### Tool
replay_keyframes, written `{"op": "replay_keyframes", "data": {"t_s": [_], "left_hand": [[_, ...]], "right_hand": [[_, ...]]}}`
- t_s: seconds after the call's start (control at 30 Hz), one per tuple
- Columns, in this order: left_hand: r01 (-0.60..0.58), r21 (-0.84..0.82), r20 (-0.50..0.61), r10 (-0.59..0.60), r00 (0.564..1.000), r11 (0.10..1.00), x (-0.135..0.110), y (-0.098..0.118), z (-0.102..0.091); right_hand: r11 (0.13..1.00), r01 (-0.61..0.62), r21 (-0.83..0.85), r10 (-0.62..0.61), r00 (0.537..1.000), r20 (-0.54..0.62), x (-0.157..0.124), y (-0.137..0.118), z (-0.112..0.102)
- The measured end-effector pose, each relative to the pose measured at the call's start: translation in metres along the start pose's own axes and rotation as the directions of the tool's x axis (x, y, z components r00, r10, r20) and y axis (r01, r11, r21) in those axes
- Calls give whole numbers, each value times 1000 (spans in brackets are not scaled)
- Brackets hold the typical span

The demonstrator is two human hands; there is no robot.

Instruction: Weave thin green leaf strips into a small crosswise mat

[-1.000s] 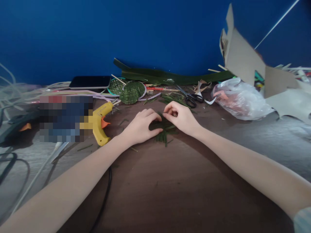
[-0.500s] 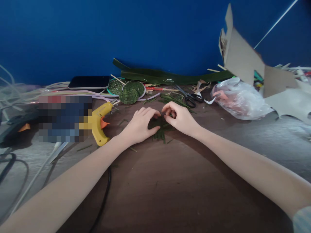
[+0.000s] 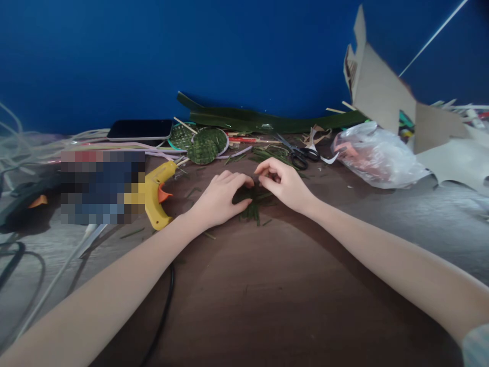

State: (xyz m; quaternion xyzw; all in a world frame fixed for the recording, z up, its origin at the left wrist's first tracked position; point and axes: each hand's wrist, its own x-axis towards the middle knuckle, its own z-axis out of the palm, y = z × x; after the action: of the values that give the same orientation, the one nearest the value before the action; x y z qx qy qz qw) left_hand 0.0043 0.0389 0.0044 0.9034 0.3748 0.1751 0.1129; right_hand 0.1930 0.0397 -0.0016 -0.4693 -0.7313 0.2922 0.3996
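Note:
Narrow green leaf strips [image 3: 252, 211] lie in a small bunch on the brown table between my hands. My left hand [image 3: 218, 198] rests at their left side, its fingers curved over them and its thumb stretched apart below. Opposite it, my right hand [image 3: 283, 184] hovers by the strips' right end. Its fingers are curled, with thumb and forefinger close together; anything pinched there is too small and dark to make out. Behind my hands lie more cut leaf strips [image 3: 269, 154] and black-handled scissors [image 3: 300, 157].
A yellow glue gun [image 3: 155, 196] lies left of my left hand. Round woven green pieces [image 3: 207, 145], a phone [image 3: 140, 129] and a long leaf [image 3: 248, 121] lie along the blue wall. On the right are a plastic bag [image 3: 378, 158] and cut cardboard [image 3: 385, 92]. A black cable [image 3: 166, 311] runs below my left forearm.
My right hand has shifted slightly to the right, and its thumb has come up nearer the forefinger. My left hand stays in place over the leaf strips.

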Motion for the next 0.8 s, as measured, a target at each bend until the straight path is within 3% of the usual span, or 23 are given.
{"op": "replay_keyframes", "data": {"t_s": [0.13,0.37,0.63,0.8], "left_hand": [[-62,79,10,61,998,995,-1,0,1],[-73,78,18,72,997,994,-2,-1,0],[-33,48,18,32,999,998,-1,-1,-1],[22,-1,7,-22,1000,1000,0,1,-2]], "right_hand": [[998,60,24,-60,998,-3,-2,-2,-2],[982,176,-71,-177,984,-4,-4,-3,-4],[977,142,162,-152,987,50,-4,-3,-3],[992,91,87,-92,996,4,-2,0,-1]]}}
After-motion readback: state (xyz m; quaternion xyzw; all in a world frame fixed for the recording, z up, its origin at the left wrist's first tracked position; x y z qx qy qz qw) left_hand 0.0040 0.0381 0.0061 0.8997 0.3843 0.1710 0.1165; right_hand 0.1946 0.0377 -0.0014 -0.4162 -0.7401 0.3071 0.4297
